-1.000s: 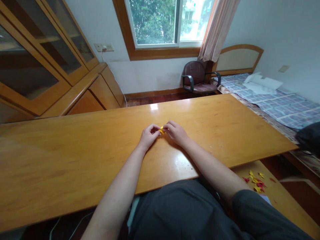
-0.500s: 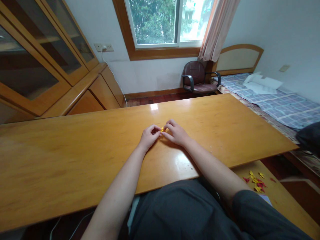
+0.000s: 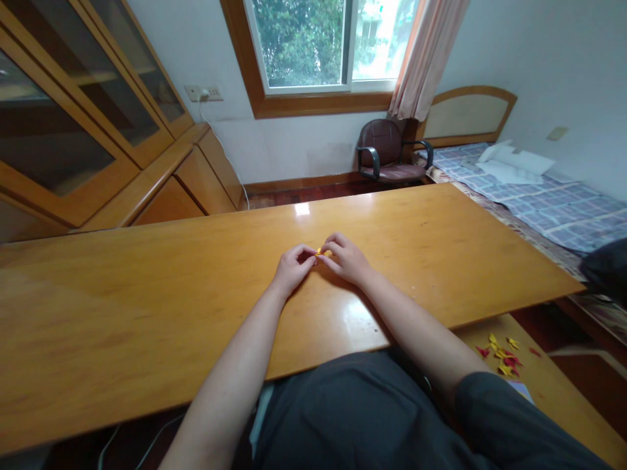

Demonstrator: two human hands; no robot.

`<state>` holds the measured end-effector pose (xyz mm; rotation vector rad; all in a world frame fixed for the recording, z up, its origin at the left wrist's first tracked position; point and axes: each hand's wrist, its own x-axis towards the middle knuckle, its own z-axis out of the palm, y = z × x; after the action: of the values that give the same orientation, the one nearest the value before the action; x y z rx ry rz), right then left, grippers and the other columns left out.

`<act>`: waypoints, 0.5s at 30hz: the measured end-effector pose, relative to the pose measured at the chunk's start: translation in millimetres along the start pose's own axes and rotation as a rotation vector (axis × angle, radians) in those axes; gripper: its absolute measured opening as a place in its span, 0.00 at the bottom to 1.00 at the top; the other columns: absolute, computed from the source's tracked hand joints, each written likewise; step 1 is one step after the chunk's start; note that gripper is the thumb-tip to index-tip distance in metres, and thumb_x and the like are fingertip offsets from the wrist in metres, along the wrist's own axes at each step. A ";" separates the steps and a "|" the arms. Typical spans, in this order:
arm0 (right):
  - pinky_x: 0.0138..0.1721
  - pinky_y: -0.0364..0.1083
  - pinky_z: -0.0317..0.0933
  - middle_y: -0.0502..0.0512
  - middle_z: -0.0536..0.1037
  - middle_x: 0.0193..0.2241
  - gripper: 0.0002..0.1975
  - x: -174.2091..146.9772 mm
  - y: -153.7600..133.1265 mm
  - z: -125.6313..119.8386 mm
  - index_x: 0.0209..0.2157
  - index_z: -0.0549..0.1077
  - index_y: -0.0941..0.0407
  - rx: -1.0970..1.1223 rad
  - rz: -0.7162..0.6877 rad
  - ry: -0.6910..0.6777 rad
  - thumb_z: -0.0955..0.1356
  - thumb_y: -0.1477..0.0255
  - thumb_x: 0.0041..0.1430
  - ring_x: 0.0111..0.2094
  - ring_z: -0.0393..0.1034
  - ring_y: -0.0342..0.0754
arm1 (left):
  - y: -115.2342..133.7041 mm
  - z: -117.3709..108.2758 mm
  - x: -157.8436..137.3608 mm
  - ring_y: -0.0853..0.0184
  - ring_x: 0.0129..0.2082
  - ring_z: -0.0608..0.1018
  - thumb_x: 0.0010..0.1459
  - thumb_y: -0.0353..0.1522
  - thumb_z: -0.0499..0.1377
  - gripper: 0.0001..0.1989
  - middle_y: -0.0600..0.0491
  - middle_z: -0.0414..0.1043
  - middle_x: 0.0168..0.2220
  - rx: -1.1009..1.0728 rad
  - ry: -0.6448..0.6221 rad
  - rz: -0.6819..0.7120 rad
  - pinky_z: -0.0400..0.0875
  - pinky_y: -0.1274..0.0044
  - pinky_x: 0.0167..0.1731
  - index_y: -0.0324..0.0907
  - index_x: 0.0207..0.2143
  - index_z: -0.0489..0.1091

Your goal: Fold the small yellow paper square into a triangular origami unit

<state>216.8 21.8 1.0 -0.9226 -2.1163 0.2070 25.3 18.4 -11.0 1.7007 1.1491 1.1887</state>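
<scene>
Between my fingertips is a small piece of folded yellow paper point(image 3: 319, 252), mostly hidden by the fingers. My left hand point(image 3: 294, 266) pinches it from the left, thumb and fingers closed. From the right, my right hand point(image 3: 345, 259) is also closed on the yellow paper, its fingers curled. Both hands are just above the wooden table point(image 3: 171, 307), near its middle. The exact shape of the folded paper is too small to make out.
On a lower wooden surface point(image 3: 553, 385) at the right lie several small yellow and red folded paper pieces point(image 3: 504, 356). A brown armchair point(image 3: 385, 147) stands beyond the table, a bed point(image 3: 553, 209) at the right, and a glass-doored cabinet point(image 3: 98, 150) at the left.
The fingers have shifted very slightly around the yellow paper. Otherwise the arms and the surroundings stay as they were.
</scene>
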 end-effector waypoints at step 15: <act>0.38 0.43 0.63 0.58 0.71 0.40 0.07 -0.2 7.1 5.9 0.40 0.72 0.54 -0.097 -0.053 0.001 0.63 0.72 0.66 0.38 0.67 0.46 | 2.2 -0.9 1.0 0.70 0.29 0.76 0.50 0.30 0.62 0.08 0.55 0.73 0.30 -0.148 -0.007 -0.054 0.71 0.78 0.33 0.40 0.35 0.72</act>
<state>216.4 27.7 -6.1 -0.9210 -2.1631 0.0770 25.1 18.7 -8.4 1.5527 1.0688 1.2026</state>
